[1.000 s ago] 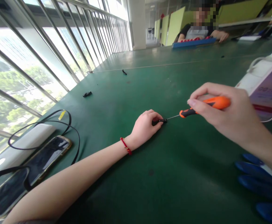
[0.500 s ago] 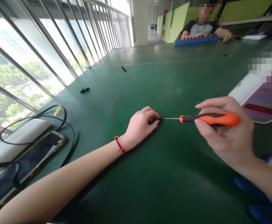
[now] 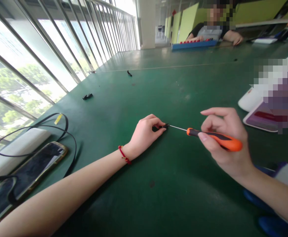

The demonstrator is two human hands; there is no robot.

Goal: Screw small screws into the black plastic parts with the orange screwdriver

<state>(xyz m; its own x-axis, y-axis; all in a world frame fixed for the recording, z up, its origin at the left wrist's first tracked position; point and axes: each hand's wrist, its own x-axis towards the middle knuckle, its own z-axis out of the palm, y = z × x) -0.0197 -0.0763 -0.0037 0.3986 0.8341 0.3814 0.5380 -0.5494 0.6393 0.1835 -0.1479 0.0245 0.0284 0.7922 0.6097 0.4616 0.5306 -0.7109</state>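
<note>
Between the thumb and fingers of my left hand (image 3: 147, 133) is a small black part (image 3: 164, 126), held low at the green table (image 3: 134, 204); its exact kind is too small to tell. My right hand (image 3: 229, 144) grips an orange and black screwdriver (image 3: 220, 140) by its handle, index finger raised off it. The thin metal shaft points left, and its tip meets the right end of the black part. Two other small black pieces lie farther off, one at the left (image 3: 87, 96) and one toward the back (image 3: 129, 73).
A phone (image 3: 32, 179), a white bar-shaped object (image 3: 22, 141) and a looped black strap (image 3: 74, 138) lie at left. Metal railing (image 3: 84, 39) runs along the left edge. At right is a white and purple device (image 3: 259, 117). Across the table sits a person behind a blue tray (image 3: 194, 44).
The screwdriver handle has swung down toward me and slightly left, so the shaft now slants. My right hand moved with it. My left hand keeps hold of the black part.
</note>
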